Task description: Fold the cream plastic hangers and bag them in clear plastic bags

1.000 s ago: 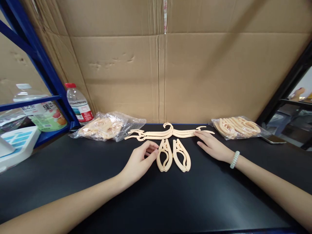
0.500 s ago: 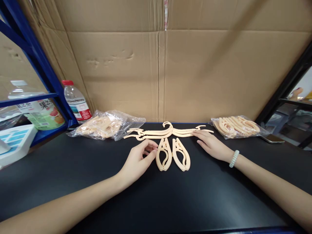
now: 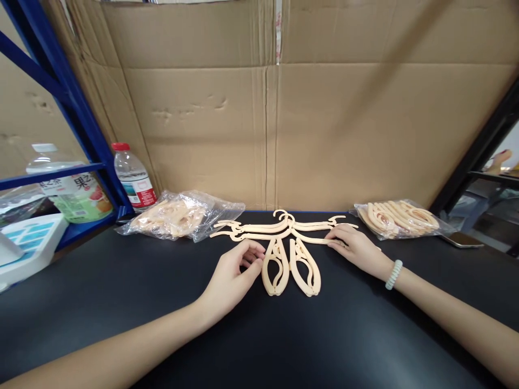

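Black worktop (image 3: 121,302) is bearing two folded hangers (image 3: 291,260); my left hand (image 3: 233,273), fingers loose, is touching one, my right hand (image 3: 357,248) is pressing flat on the spread hangers (image 3: 279,227).

A black tabletop (image 3: 121,302) carries two folded peach plastic hangers (image 3: 291,266) side by side at its middle; just behind them lies a row of opened hangers (image 3: 279,229). A clear bag of hanger parts (image 3: 182,215) lies at rear left; another bag (image 3: 399,217) and a phone (image 3: 462,239) lie at rear right; both forearms rest on it.
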